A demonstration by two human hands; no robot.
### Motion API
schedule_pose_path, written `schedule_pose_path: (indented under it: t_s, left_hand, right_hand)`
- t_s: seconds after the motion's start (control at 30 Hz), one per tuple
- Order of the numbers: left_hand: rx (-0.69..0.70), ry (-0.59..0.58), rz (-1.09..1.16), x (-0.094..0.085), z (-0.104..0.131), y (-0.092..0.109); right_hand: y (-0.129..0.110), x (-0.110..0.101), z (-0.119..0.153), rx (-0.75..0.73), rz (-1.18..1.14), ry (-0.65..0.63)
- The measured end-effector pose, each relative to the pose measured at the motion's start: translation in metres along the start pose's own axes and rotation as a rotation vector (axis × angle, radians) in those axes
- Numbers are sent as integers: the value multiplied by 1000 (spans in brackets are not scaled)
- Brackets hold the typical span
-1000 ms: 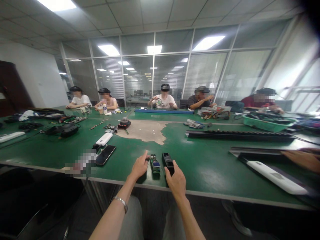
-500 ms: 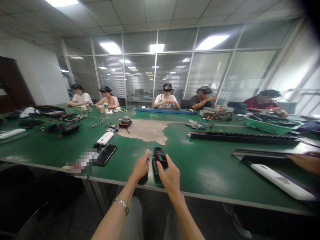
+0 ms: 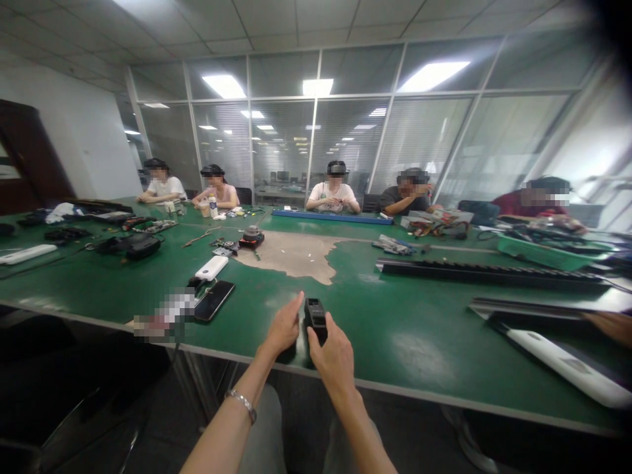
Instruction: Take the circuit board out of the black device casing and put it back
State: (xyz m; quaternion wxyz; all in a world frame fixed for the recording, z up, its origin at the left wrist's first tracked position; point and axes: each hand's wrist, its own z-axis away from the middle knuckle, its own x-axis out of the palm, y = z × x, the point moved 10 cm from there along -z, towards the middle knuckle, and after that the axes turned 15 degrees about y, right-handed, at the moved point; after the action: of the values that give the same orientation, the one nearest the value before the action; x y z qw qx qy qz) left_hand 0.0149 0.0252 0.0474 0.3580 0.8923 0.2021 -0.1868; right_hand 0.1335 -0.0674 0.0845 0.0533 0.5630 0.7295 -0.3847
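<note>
Two hands met at the near edge of the green table (image 3: pixel 148 276); the right hand (image 3: pixel 334 355) gripped a small black device (image 3: pixel 315 315) from below, fingers curled around it; the left hand (image 3: pixel 284 327) touched its side, fingers together and extended.

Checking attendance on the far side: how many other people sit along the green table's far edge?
5: two at far left, one mid-table, one right of that, one far right. Others may be out of frame.

Blk casing (image 3: pixel 315 315); grn table mat (image 3: pixel 395 329) w/ tan worn patch (image 3: pixel 296 255); silver bracelet (image 3: pixel 241 403).
</note>
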Motion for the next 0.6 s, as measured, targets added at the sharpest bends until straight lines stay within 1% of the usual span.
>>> schedule_pose_path:
  t_s: [0.17,0.3,0.37,0.47,0.6]
  left_hand:
    - [-12,-28,-80,1,1,-2]
    - [-40,-72,-127,2,3,-1]
    - [-49,-86,-136,1,3,1]
    - [-66,-101,-156,1,2,2]
    - [-63,-126,-169,3,3,5]
  right_hand:
    - [8,7,14,-2,-20,-30]
    - [10,6,17,-45,-112,-3]
    - [13,8,18,-50,-146,-13]
    - [17,13,20,-19,-144,-31]
    - [15,19,18,35,-117,1]
